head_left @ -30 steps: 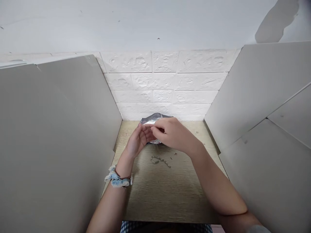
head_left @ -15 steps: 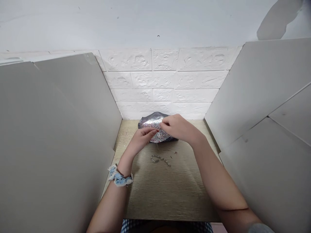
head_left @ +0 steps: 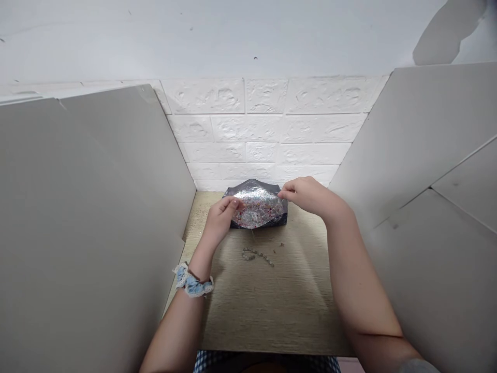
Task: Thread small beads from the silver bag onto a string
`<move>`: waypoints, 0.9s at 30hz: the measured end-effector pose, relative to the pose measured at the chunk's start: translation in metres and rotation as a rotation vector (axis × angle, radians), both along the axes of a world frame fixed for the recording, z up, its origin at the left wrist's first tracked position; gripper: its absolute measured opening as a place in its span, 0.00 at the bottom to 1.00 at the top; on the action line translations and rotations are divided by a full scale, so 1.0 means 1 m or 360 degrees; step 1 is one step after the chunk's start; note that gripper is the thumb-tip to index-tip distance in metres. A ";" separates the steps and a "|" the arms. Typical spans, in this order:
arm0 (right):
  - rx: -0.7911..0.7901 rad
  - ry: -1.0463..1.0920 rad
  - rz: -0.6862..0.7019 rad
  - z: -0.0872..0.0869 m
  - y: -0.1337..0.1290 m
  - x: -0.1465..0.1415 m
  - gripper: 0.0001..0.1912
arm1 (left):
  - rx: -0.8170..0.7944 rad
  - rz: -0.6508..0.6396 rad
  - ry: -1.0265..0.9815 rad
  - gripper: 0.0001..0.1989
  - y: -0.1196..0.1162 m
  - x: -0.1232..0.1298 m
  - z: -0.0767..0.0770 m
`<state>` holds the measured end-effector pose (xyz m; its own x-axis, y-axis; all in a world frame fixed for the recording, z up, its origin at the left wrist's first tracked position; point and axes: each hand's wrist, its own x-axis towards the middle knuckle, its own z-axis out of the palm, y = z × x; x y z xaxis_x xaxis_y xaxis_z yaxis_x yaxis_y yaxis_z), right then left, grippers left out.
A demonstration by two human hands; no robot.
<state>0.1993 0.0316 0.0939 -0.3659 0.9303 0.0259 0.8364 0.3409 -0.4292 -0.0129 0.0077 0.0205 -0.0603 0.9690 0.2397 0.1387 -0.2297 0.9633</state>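
My left hand is closed in a pinch at the left side of an open silvery bag. Inside the bag lie many small pink, white and clear beads. At the bag's upper right, my right hand pinches a thin pale thread, faintly visible by its fingertips. What the left fingers hold is too small to make out; a reddish speck shows near them. On the tabletop in front of the bag lies a short curved string of greyish beads, apart from both hands.
Two tiny dark bits lie on the wooden table near the bead string. Grey panels stand on the left and right. A white brick-patterned wall rises behind the bag.
My hands were close together over the bag and have moved apart. The right hand has gone right, the left slightly left, so more of the beads in the bag show.
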 end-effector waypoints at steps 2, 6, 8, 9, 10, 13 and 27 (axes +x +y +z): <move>0.0039 0.0019 -0.0062 0.001 0.002 0.005 0.13 | 0.0001 0.0054 -0.0336 0.11 0.001 -0.002 0.001; 0.0081 0.0019 -0.0252 0.004 0.002 0.018 0.12 | -0.0067 0.0296 -0.0673 0.07 0.002 -0.008 0.006; 0.0094 0.0017 -0.0364 0.005 0.003 0.024 0.12 | -0.0003 0.0465 -0.0750 0.06 0.002 -0.012 0.007; 0.0105 0.0014 -0.0424 0.005 0.003 0.028 0.12 | 0.0039 0.0532 -0.0808 0.06 0.002 -0.014 0.007; 0.0120 0.0015 -0.0480 0.005 0.004 0.031 0.12 | 0.0073 0.0580 -0.0878 0.06 0.003 -0.015 0.007; 0.0183 0.0034 -0.0589 0.002 0.007 0.041 0.11 | 0.0101 0.0644 -0.1092 0.07 0.004 -0.020 0.008; 0.0197 0.0142 -0.0648 0.003 0.006 0.058 0.12 | 0.0059 0.0633 -0.1068 0.06 0.004 -0.029 0.011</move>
<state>0.2573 0.0372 0.0966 0.0390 0.9862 0.1611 0.8747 0.0442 -0.4827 -0.0414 0.0113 0.0312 -0.5450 0.8362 0.0608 -0.3923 -0.3185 0.8630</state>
